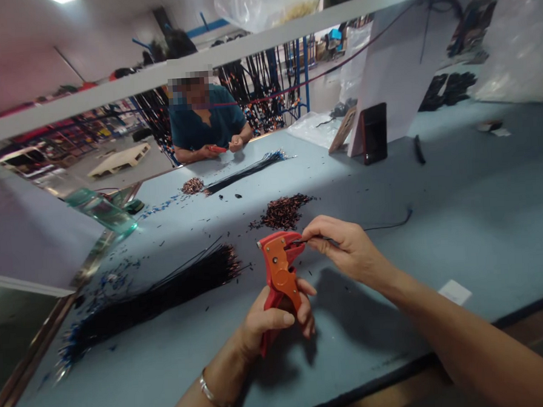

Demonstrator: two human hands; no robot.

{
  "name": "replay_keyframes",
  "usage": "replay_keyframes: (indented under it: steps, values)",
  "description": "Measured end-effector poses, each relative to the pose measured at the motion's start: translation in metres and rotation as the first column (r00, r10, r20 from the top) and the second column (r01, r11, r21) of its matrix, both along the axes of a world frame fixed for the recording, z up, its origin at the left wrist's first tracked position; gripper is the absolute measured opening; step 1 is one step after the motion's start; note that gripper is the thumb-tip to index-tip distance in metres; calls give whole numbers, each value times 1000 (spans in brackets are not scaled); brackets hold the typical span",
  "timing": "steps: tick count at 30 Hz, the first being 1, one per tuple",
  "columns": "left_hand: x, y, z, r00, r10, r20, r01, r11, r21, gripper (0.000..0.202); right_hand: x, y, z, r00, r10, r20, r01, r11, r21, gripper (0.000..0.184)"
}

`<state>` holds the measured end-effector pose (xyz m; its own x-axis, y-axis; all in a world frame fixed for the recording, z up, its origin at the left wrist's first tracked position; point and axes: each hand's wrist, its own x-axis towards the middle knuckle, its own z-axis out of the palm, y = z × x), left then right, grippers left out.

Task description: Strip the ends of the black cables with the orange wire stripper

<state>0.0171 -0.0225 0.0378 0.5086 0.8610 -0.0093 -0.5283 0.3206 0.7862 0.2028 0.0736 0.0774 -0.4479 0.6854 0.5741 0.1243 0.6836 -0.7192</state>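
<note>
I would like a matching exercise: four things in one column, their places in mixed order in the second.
1. red and orange plastic wire stripper
2. thin black wire
3. long bundle of black wires
4. heap of small dark cut pieces

A. on the blue table, left of the stripper
B. gripped in the left hand
C. pinched by the right hand
D. on the table, beyond the stripper

Pairs: 1-B, 2-C, 3-A, 4-D
</note>
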Motion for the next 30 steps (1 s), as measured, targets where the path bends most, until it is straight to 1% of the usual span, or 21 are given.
replay_keyframes:
  steps: [7, 13, 16, 19, 25, 30]
  values:
    - [-1, -1, -1, 1000, -7, -5, 7, 1000, 9, 45, -1, 1, -1, 1000, -4, -29, 4, 1000, -4, 13]
    - [0, -2, -1, 999, 13, -50, -12, 1000, 18, 43, -1, -1, 1, 1000, -31, 5, 31, 1000, -5, 12]
    - [0, -2, -4, 998, 17, -68, -15, 1000, 27, 37, -1, -2, 3, 999, -39, 24, 40, 999, -12, 12]
    - [-1, -2, -5, 998, 5, -67, -4, 1000, 15, 32, 0, -2, 4, 999, -36, 34, 37, 999, -11, 12]
    - [1, -2, -2, 998, 14, -55, -15, 1000, -17, 31, 0, -1, 2, 999, -39, 29, 38, 999, 24, 12]
    - [1, -3, -2, 997, 14, -82, -18, 999, -40, 31, 0, 0, 0, 1000, -26, 3, 26, 999, 37, 13]
